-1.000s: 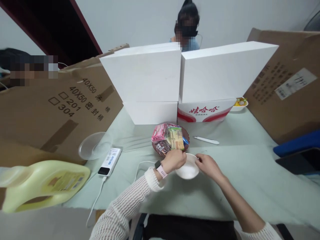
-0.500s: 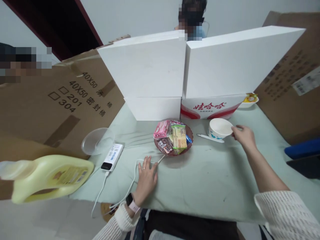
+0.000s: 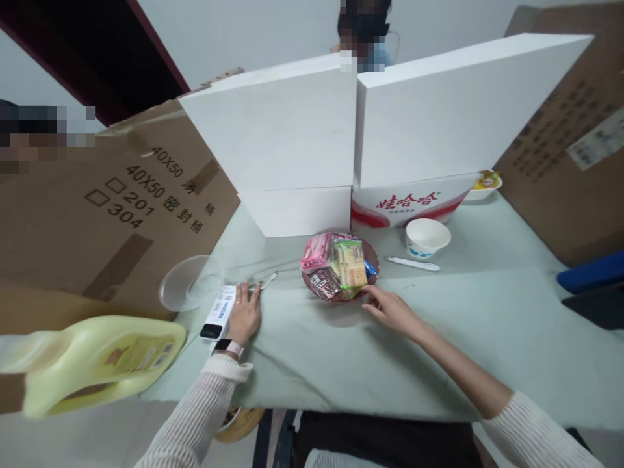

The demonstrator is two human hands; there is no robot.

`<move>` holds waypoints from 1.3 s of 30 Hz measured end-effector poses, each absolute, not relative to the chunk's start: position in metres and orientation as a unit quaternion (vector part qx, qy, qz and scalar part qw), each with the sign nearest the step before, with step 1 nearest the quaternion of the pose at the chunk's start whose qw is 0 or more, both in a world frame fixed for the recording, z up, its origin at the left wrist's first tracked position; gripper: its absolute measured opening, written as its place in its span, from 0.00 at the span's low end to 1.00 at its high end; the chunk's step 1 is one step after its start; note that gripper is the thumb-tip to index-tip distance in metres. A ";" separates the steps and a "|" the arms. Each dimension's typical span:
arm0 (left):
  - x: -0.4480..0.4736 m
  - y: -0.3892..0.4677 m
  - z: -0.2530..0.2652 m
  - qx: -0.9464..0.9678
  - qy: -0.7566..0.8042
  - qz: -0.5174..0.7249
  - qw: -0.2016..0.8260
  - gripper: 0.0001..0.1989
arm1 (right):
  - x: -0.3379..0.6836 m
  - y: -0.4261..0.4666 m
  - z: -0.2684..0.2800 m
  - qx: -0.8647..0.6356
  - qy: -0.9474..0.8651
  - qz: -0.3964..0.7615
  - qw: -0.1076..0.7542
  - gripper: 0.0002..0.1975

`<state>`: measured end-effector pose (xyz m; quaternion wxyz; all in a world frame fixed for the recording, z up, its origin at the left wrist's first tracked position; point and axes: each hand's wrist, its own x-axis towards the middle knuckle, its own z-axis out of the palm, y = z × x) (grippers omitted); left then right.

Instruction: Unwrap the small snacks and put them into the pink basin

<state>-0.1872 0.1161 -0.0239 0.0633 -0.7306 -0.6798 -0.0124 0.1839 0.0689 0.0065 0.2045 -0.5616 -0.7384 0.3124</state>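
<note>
My left hand [image 3: 245, 318] lies flat on the cloth with its fingers apart, against the right side of a white power bank [image 3: 221, 311]. A white charging cable [image 3: 267, 281] runs out from by its fingertips, its plug end pointing right. My right hand [image 3: 392, 312] is at the lower right rim of a reddish-brown plate [image 3: 336, 301], thumb and forefinger apart. On that plate lie a pink snack packet [image 3: 316, 252], a brown cocoa packet [image 3: 324, 284] and a green-edged packet of crackers [image 3: 351, 265]. Whether the fingertips press on the rim is unclear.
Behind the plate stand white boxes [image 3: 292, 143]. A paper bowl [image 3: 428, 237] and a white pen [image 3: 413, 264] are to the right. A clear lid [image 3: 188, 283] and a yellow jug [image 3: 104, 357] are at left. A co-worker [image 3: 365, 32] is beyond the boxes.
My right hand has let go of the paper bowl and moved left to the plate. My left hand has moved left to the power bank, and the cable's end now lies farther left.
</note>
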 end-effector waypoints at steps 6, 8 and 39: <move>-0.195 0.137 -0.017 -0.736 -0.675 -0.022 0.042 0.22 | 0.188 0.075 0.007 -0.605 -0.726 0.264 0.194 0.06; -0.192 0.144 -0.014 -0.732 -0.681 -0.026 0.031 0.23 | 0.198 0.069 0.006 -0.598 -0.727 0.269 0.204 0.06; -0.001 0.160 0.015 -0.582 -0.579 -0.417 -0.390 0.24 | 0.237 0.129 0.018 -0.695 -0.472 0.475 0.262 0.24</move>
